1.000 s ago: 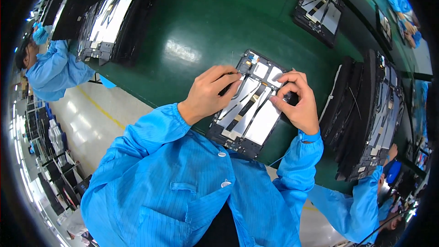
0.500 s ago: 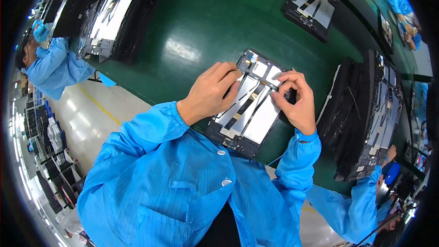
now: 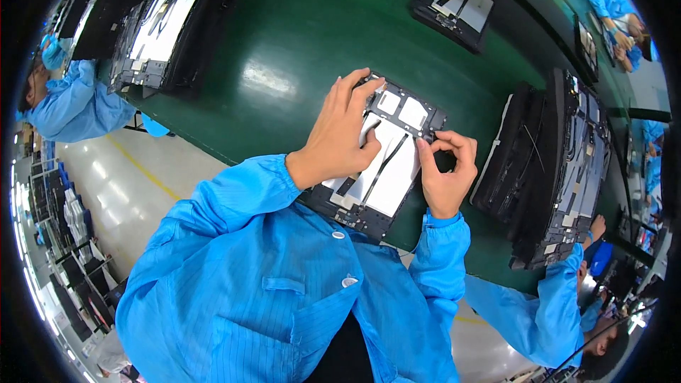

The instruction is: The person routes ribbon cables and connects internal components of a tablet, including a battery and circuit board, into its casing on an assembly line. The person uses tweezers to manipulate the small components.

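An opened tablet [image 3: 397, 177] lies tilted on the green bench in front of me, its back off. It shows silver-white battery cells, black flex cables and a dark frame. My left hand [image 3: 337, 131] is over its left side. The fingertips reach the upper left corner, and the thumb stands apart over the battery. At the upper right edge, my right hand [image 3: 450, 170] has thumb and forefinger pinched together. Whatever sits between those fingertips is too small to make out. My left hand hides part of the battery and cables.
Stacks of similar opened tablets stand at the far left [image 3: 159, 28] and the right [image 3: 567, 170]. Another opened tablet [image 3: 457, 3] lies at the back right, by a dark rail. Co-workers in blue sit on both sides; one sleeve [image 3: 546, 312] is near the right stack.
My left hand has opened out, its fingers reaching to the tablet's top corner. My right hand has moved from the upper battery area to the right edge. The whole view has shifted slightly.
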Tool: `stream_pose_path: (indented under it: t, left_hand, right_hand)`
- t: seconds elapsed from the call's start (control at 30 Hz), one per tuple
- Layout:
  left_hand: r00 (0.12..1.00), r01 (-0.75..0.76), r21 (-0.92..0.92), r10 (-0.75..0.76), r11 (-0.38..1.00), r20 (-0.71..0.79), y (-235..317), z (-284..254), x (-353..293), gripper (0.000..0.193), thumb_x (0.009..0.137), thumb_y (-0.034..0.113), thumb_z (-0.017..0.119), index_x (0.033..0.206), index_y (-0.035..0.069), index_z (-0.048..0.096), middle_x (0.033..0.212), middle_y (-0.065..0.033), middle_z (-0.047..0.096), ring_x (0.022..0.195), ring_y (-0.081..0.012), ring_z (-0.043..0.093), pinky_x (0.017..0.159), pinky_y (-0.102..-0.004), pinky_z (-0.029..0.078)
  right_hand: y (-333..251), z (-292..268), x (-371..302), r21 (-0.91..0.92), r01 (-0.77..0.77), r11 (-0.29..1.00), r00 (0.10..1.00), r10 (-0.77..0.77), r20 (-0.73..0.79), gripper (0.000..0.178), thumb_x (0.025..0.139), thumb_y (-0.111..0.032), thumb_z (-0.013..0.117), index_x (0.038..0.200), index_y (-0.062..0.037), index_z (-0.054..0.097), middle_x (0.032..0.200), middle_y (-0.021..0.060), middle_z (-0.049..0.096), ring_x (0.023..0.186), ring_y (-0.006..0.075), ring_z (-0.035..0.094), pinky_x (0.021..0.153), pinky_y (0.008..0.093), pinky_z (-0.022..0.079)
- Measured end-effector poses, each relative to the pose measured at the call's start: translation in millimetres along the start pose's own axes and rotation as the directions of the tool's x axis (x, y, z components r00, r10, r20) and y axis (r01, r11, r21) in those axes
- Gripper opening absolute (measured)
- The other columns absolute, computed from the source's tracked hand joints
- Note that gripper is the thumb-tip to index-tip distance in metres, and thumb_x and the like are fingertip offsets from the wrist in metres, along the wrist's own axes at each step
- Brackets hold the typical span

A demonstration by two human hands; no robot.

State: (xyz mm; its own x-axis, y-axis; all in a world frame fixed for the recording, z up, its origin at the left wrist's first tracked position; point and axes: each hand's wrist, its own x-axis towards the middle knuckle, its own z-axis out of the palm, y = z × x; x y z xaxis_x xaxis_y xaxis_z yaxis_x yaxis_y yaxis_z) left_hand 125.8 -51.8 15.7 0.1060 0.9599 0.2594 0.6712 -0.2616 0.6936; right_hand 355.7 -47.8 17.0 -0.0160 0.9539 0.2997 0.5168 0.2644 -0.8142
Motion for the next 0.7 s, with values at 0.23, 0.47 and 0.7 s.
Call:
stream_pose_path:
  t: [0.23,0.47,0.7]
  left_hand:
    - [0.998,0.026,-0.118,-0.019,0.993,0.055,1.3,-14.6,4.6,0.082,0.074,-0.006,0.063,0.154,0.009,0.052,0.161,-0.0245,0.041,0.147,-0.0513,0.042,0.125,-0.0583,0.038]
    - [0.886,-0.412,0.076,0.380,0.908,0.264,-4.9,-15.6,6.7,0.064,0.072,-0.011,0.066,0.131,0.012,0.073,0.150,-0.0167,0.057,0.144,-0.0444,0.049,0.127,-0.0622,0.039]
    - [0.835,-0.459,0.141,0.371,0.877,0.405,15.2,-12.2,14.1,0.061,0.078,-0.004,0.071,0.136,0.013,0.073,0.139,-0.0126,0.060,0.135,-0.0423,0.052,0.119,-0.0520,0.047]
  right_hand:
    - [14.1,2.3,-7.7,0.202,-0.136,0.970,0.988,0.148,-0.043,0.028,0.089,-0.001,0.088,0.112,-0.0016,0.072,0.086,0.0050,0.072,0.083,0.0122,0.066,0.082,0.0295,0.054]
    - [14.0,-4.0,-6.5,0.303,-0.217,0.928,0.976,0.212,0.050,0.032,0.091,0.005,0.081,0.120,0.0004,0.068,0.086,0.0032,0.070,0.084,0.0097,0.066,0.084,0.0267,0.052]
    - [16.4,-7.1,-7.1,0.314,-0.247,0.917,0.969,0.235,0.078,0.034,0.092,0.006,0.080,0.123,0.0008,0.066,0.088,0.0028,0.070,0.087,0.0092,0.065,0.085,0.0259,0.050]
